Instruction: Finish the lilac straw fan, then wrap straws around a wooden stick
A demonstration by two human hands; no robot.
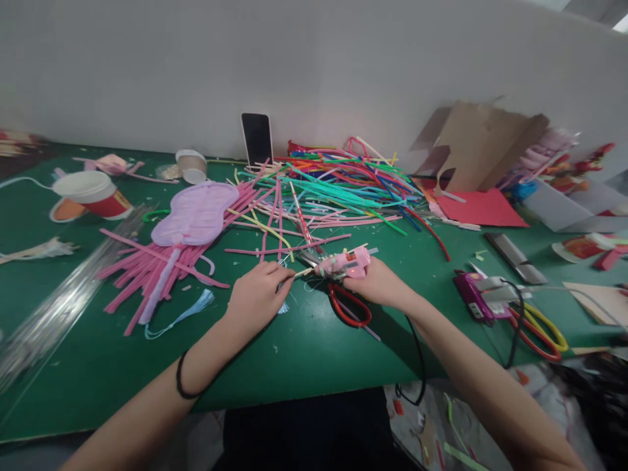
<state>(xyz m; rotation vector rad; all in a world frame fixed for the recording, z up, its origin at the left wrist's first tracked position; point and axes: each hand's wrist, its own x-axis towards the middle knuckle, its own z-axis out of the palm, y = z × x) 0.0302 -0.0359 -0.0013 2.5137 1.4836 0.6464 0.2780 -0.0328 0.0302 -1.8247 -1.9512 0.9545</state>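
Note:
In my right hand (375,281) is a pink hot glue gun (350,263), its nozzle end pointing left and its black cord trailing down off the table. My left hand (262,291) pinches a thin pale stick (301,273) close to the nozzle. Whether stick and nozzle touch I cannot tell. Some light blue tassel threads (283,307) show under my left fingers. Beneath the glue gun lie red-handled scissors (350,314). Left of my left hand, a lilac pipe-cleaner fan (193,212) rests on a pile of pink pipe cleaners (127,275), with a blue tassel (193,311) beside its handle.
Many coloured pipe cleaners (338,183) are heaped at the back near a leaning phone (257,139). Paper cups (95,194) and clear sticks (63,294) lie left. To the right are a purple power strip (473,297), more scissors (544,330) and red paper (485,208).

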